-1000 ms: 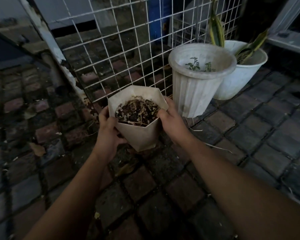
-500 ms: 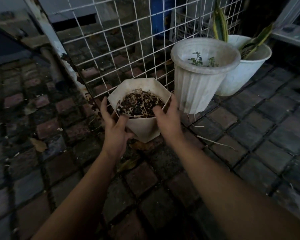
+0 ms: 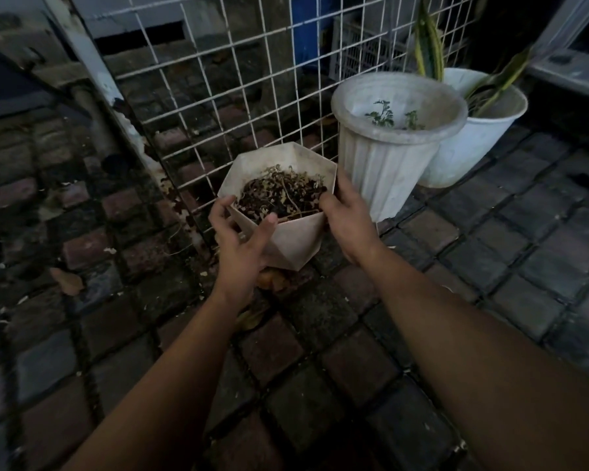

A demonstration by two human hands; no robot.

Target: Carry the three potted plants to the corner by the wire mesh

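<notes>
A beige hexagonal pot (image 3: 296, 239) of dry, withered plant stands on the brick paving against the wire mesh (image 3: 218, 96). My left hand (image 3: 242, 246) is at its front left with fingers spread, barely touching the wall. My right hand (image 3: 351, 215) still cups its right side, thumb at the rim. Right of it stands a ribbed white pot (image 3: 385, 164) with small green sprigs. Behind that one is a round white pot (image 3: 473, 144) with a tall striped plant.
A slanted, peeling metal post (image 3: 92, 69) frames the mesh on the left, with a dark pipe beside it. Dry leaves (image 3: 67, 282) lie on the bricks. A raised sill (image 3: 568, 73) runs at the far right. Open paving stretches toward me.
The hexagonal pot has gone down onto the bricks beside the ribbed pot. My left hand has loosened and spread its fingers; my right hand has slid along the pot's side.
</notes>
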